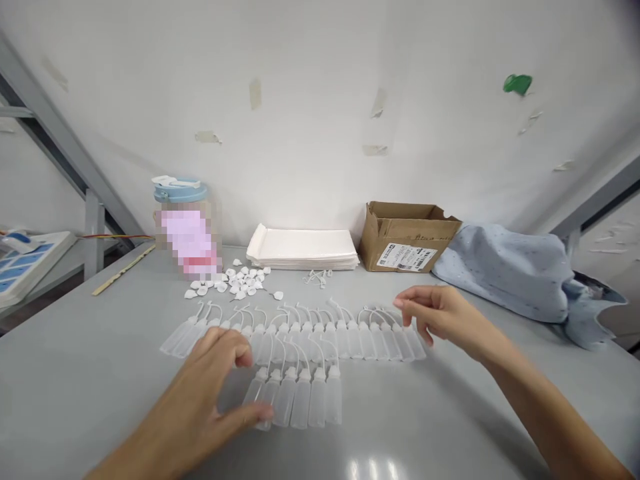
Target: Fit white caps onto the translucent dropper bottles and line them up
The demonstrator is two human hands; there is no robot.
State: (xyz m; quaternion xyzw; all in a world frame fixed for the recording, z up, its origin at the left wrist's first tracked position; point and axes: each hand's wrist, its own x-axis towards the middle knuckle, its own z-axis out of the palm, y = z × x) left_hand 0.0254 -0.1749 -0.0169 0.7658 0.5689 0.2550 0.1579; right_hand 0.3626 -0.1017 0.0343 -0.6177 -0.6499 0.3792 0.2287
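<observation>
Translucent plastic squeeze bottles with thin cap straps lie side by side on the grey table. The long back row (367,341) runs left to right, and a shorter front row (301,403) lies nearer to me. Around the left end of the front row, my left hand (210,390) is open, its thumb over the lowest part of the left bottles; whether it touches them I cannot tell. My right hand (440,317) hovers by the right end of the back row, fingers loosely bent and apart, holding nothing. Behind the rows is a scattered pile of small white caps (245,283).
A stack of white envelopes (305,248) lies at the back, beside an open cardboard box (407,243) and a pale blue cloth (505,270). Some small white strap pieces (319,277) lie before the stack. A blue-lidded container (181,192) stands back left, near a yellowish strip (123,270).
</observation>
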